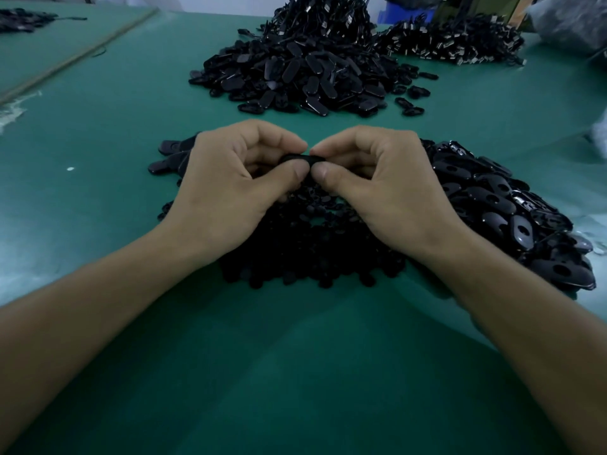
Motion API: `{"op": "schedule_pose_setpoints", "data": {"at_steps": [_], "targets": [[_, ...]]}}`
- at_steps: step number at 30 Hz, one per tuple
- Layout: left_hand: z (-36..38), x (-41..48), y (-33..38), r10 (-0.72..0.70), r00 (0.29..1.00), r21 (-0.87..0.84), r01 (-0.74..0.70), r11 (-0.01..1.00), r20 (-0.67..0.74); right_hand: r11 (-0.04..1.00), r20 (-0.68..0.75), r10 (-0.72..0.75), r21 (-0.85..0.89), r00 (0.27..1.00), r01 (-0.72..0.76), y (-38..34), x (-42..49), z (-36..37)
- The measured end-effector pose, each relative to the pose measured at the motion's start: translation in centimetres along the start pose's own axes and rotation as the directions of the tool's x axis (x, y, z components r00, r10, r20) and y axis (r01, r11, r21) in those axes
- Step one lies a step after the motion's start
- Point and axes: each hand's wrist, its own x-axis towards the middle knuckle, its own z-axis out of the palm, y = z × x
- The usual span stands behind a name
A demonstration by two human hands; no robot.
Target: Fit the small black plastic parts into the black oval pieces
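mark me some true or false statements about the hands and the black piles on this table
1. The left hand and the right hand both pinch one black piece between them. True.
2. The table mat is red. False: it is green.
3. A heap of oval pieces with holes lies just right of the right hand. True.
4. The left hand lies flat on the mat. False: its fingers are curled, and thumb and forefinger pinch the piece.
5. The pile of small black parts sits at the far end of the table. False: it lies directly under the hands.
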Motion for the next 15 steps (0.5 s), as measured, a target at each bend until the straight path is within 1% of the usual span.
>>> {"op": "schedule_pose_setpoints", "data": {"at_steps": [2, 6, 15], "targets": [[-0.04, 0.05, 0.02, -0.019, 1.000, -0.036, 0.020, 0.999, 0.006, 0.999, 0.003, 0.013, 0.050, 1.000, -0.014, 0.01, 0.07, -0.13], [0.03, 0.07, -0.14, -0.060, 0.998, -0.085, 0.062, 0.994, 0.023, 0.997, 0.009, 0.037, 0.072, 0.999, -0.037, 0.00, 0.13, -0.32], [0.24, 0.03, 0.44, -0.082, 0.996, -0.095, 0.084, 0.992, 0.028, 0.996, 0.003, 0.037, 0.077, 0.999, -0.037, -0.19, 0.36, -0.46]]}}
